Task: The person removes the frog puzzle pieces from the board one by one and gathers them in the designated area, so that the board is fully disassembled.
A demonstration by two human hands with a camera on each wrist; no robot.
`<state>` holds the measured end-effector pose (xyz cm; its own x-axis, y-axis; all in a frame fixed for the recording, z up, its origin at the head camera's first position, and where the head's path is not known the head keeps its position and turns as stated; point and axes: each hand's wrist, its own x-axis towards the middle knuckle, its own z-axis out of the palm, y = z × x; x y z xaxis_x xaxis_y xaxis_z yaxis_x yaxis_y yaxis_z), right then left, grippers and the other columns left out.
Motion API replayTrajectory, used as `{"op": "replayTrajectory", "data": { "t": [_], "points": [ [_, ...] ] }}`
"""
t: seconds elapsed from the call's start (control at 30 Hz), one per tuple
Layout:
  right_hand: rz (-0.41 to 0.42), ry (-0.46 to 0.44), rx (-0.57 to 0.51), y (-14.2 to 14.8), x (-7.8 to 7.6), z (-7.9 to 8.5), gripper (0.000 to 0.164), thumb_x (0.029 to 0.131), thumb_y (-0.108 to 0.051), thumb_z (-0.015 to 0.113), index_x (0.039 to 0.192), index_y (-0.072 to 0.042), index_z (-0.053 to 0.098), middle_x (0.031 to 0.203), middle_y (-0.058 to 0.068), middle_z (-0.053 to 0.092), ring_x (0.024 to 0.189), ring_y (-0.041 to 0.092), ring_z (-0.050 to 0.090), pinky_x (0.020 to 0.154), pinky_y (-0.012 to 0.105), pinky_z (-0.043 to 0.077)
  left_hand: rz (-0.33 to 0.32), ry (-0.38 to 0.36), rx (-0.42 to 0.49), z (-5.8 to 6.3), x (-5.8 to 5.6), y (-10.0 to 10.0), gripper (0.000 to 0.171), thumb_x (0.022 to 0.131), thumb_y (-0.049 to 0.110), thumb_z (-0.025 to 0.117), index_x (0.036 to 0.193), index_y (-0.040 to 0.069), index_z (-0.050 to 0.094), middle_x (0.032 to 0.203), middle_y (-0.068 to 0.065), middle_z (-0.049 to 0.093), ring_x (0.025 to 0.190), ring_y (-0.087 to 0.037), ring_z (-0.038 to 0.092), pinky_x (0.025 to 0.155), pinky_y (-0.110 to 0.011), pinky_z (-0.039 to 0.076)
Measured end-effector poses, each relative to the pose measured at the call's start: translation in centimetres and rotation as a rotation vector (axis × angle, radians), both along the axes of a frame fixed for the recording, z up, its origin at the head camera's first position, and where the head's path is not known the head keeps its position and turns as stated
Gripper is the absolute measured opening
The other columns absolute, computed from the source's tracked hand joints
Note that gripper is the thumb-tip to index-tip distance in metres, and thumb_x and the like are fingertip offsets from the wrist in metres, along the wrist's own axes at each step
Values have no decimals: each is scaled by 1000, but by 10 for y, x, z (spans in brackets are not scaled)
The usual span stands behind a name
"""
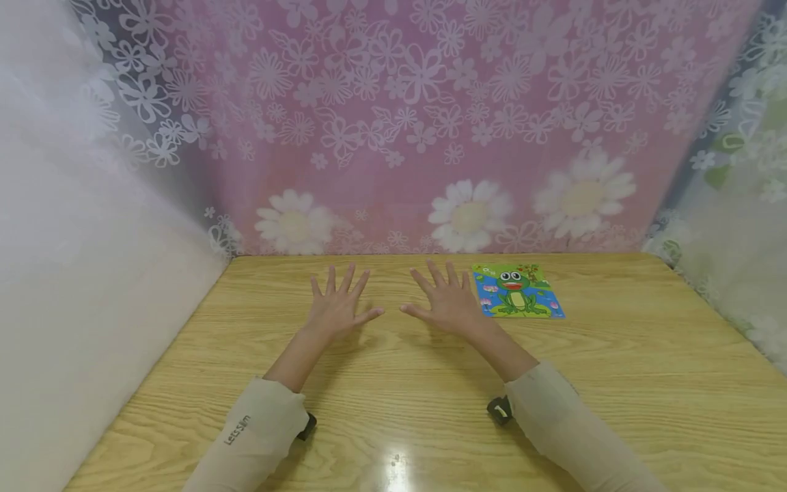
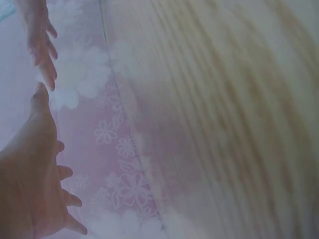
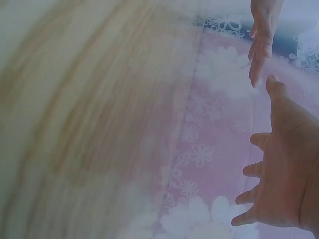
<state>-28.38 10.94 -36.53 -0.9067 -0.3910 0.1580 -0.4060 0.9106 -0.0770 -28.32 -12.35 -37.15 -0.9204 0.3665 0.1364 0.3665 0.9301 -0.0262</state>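
Note:
Both hands are held out over the wooden table [image 1: 393,369], palms down with fingers spread. My left hand [image 1: 334,311] holds nothing; its thumb points toward the other hand. My right hand [image 1: 451,307] is likewise bare, its thumb turned inward across a small gap. Just right of the right hand's fingers lies a flat square picture [image 1: 519,292] of a green frog on a blue and green background. In the left wrist view the left hand [image 2: 32,164] shows from its thumb side, and the right wrist view shows the right hand [image 3: 289,164] the same way.
A pink curtain with white flowers [image 1: 393,123] hangs behind the table's far edge. Pale sheeting [image 1: 92,239] stands along the left side, and a flowered sheet [image 1: 744,205] along the right. Black straps [image 1: 500,410] show at the sleeve cuffs.

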Motion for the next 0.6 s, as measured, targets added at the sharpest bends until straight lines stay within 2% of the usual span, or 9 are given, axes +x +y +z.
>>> {"op": "replayTrajectory", "data": {
  "t": [0.1, 0.3, 0.6],
  "points": [
    [-7, 7, 12, 2, 0, 1, 80, 85, -70, 34, 148, -22, 22, 150, 15, 11, 133, 45, 7, 100, 64, 4, 4, -10, -9, 2, 1, 2, 83, 86, 70, 27, 149, 19, 10, 151, -14, 5, 131, -45, -6, 95, -68, -5],
    [-3, 0, -38, 16, 0, 2, 81, 85, -67, 40, 147, -18, 24, 151, 17, 9, 132, 47, 2, 99, 64, 2, -1, -37, -27, 8, -2, 12, 82, 87, 70, 29, 149, 19, 14, 151, -12, 2, 132, -44, -4, 96, -68, 0],
    [-58, 39, 8, 60, -4, 5, 83, 85, -69, 38, 147, -17, 25, 149, 21, 13, 131, 48, 5, 96, 68, 9, -32, -69, -11, 3, -13, 48, 81, 87, 69, 31, 149, 20, 14, 151, -10, 1, 132, -42, -8, 96, -67, -4]
  ]
}}
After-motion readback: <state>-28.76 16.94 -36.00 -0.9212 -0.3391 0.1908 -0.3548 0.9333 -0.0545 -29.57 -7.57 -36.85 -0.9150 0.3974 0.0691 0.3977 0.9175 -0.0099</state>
